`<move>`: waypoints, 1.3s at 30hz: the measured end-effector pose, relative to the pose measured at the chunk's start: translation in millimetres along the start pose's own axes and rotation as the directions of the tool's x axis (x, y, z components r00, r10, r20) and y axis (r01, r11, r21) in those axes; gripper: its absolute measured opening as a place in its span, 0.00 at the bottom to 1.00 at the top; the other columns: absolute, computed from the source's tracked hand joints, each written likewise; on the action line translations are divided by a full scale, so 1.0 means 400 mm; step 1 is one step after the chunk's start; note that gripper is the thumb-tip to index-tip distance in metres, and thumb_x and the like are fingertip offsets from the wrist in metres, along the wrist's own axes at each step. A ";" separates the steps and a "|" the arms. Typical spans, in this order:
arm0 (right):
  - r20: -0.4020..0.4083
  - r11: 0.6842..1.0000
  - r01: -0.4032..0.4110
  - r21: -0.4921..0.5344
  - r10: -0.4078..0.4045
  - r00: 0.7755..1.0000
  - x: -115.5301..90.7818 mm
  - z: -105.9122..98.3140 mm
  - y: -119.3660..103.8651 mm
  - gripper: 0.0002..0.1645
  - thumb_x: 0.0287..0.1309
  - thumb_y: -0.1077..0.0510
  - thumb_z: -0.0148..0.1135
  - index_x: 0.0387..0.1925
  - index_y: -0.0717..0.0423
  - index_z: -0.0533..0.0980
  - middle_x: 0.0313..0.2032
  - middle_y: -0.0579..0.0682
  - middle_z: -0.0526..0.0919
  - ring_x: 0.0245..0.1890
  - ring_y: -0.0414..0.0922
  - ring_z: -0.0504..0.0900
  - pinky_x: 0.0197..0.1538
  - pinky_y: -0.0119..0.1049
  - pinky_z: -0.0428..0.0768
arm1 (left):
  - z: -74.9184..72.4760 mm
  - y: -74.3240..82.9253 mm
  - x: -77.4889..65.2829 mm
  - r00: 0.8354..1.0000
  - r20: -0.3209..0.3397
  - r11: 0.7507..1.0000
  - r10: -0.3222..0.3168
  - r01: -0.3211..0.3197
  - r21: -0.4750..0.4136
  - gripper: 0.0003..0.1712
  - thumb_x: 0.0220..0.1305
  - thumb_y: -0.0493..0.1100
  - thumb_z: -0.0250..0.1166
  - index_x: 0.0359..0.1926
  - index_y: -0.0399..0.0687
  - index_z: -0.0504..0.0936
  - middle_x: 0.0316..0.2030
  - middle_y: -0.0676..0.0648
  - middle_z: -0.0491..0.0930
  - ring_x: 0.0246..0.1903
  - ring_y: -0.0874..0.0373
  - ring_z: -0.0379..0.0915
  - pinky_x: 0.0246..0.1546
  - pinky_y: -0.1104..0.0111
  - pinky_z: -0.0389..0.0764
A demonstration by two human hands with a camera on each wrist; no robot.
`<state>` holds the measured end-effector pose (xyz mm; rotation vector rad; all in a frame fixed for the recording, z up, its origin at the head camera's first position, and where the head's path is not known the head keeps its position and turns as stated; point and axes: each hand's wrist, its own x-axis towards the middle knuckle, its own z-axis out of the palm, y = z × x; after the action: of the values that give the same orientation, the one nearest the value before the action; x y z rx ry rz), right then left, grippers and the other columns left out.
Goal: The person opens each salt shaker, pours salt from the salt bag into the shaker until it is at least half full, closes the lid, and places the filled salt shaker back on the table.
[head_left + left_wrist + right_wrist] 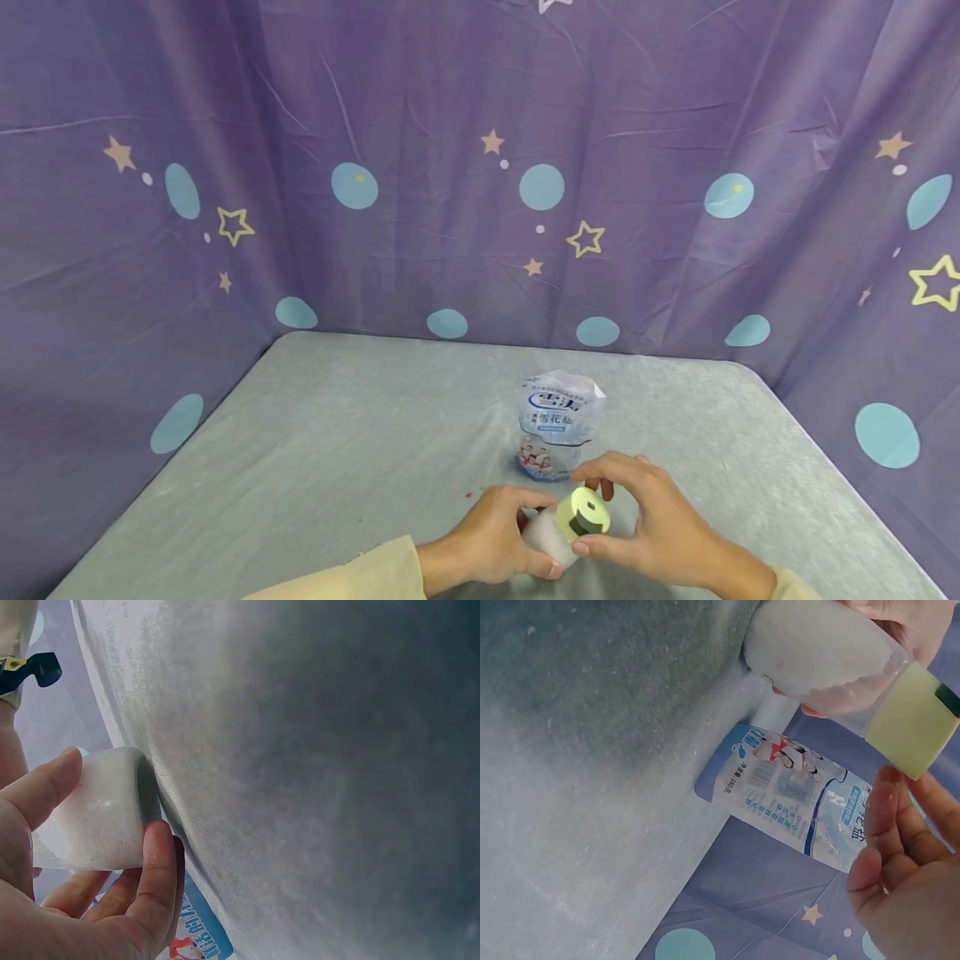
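A clear bottle [549, 536] full of white grains leans to the right above the table, its pale yellow-green cap [584, 512] uppermost. My left hand [498, 533] grips the bottle's body, thumb and fingers on opposite sides. On the cap is a dark green patch. Fingers and thumb of my right hand [652, 521] curve around this cap, fingertips touching its edge in the right wrist view; part of that contact is hidden. Just behind stands a white and blue salt pouch [558, 425], upright, with printed figures low on its front.
A grey-covered table [337, 450] spreads out beneath the hands. Purple curtains [420, 108] with stars and blue dots close off its back and sides. A small red mark lies left of the pouch.
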<state>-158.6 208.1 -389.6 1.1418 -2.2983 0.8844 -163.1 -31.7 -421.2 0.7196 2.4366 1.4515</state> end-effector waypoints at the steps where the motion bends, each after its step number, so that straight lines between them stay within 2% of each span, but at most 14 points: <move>1: 0.010 1.000 0.019 0.014 -0.020 1.000 0.000 -0.003 0.002 0.37 0.42 0.48 0.85 0.55 0.37 0.78 0.40 0.30 0.80 0.36 0.32 0.74 0.40 0.32 0.70 | 0.000 0.000 0.000 1.000 0.001 1.000 0.001 -0.001 0.003 0.34 0.39 0.39 0.87 0.53 0.57 0.89 0.33 0.64 0.84 0.26 0.67 0.77 0.29 0.74 0.77; 6: 0.047 0.993 0.098 0.070 -0.101 0.994 0.003 -0.008 0.007 0.41 0.39 0.57 0.84 0.59 0.40 0.77 0.46 0.32 0.82 0.40 0.32 0.76 0.44 0.30 0.70 | 0.002 0.002 0.001 1.000 0.001 1.000 -0.002 0.002 0.001 0.35 0.38 0.38 0.87 0.53 0.57 0.88 0.33 0.63 0.84 0.26 0.67 0.77 0.30 0.74 0.78; 11: 0.053 0.992 0.115 0.059 -0.118 0.992 0.004 -0.009 0.008 0.38 0.42 0.56 0.83 0.58 0.40 0.78 0.47 0.33 0.82 0.40 0.32 0.77 0.45 0.29 0.70 | 0.001 0.003 0.001 1.000 0.001 1.000 -0.010 0.010 0.004 0.35 0.39 0.38 0.87 0.53 0.56 0.88 0.34 0.63 0.84 0.27 0.67 0.77 0.30 0.73 0.78; 18: 0.052 0.997 0.066 0.050 -0.068 0.996 0.004 -0.009 0.005 0.31 0.46 0.52 0.83 0.53 0.37 0.79 0.43 0.31 0.81 0.38 0.33 0.75 0.43 0.30 0.69 | -0.003 0.005 0.002 1.000 0.018 1.000 -0.020 0.020 -0.002 0.35 0.40 0.39 0.87 0.54 0.56 0.88 0.34 0.64 0.84 0.27 0.66 0.78 0.30 0.73 0.78; 26: 0.006 1.000 -0.018 -0.012 0.018 1.000 -0.001 0.000 -0.001 0.22 0.48 0.44 0.83 0.39 0.34 0.77 0.32 0.29 0.76 0.32 0.31 0.71 0.39 0.30 0.67 | -0.001 0.008 0.000 1.000 0.002 1.000 0.003 -0.003 -0.001 0.33 0.38 0.38 0.87 0.51 0.59 0.89 0.32 0.64 0.83 0.26 0.67 0.77 0.28 0.73 0.77; 33: -0.046 0.996 -0.067 -0.061 0.064 0.997 -0.003 0.013 0.003 0.24 0.44 0.40 0.83 0.30 0.33 0.72 0.26 0.28 0.72 0.28 0.28 0.67 0.35 0.29 0.64 | -0.002 0.007 0.002 1.000 0.012 1.000 -0.014 0.014 -0.007 0.33 0.39 0.38 0.87 0.51 0.57 0.89 0.32 0.65 0.83 0.26 0.66 0.77 0.29 0.73 0.77; 39: -0.077 0.993 -0.089 -0.078 0.083 0.994 -0.006 0.022 0.005 0.26 0.41 0.36 0.83 0.27 0.33 0.70 0.24 0.27 0.69 0.26 0.28 0.66 0.32 0.29 0.64 | -0.001 0.006 0.001 1.000 0.014 1.000 -0.021 0.021 -0.008 0.34 0.39 0.38 0.87 0.52 0.56 0.89 0.32 0.64 0.83 0.27 0.65 0.77 0.29 0.72 0.78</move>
<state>-159.6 204.3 -398.2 0.9661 -2.3161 0.8409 -163.1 -30.8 -418.9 0.6978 2.4196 1.4426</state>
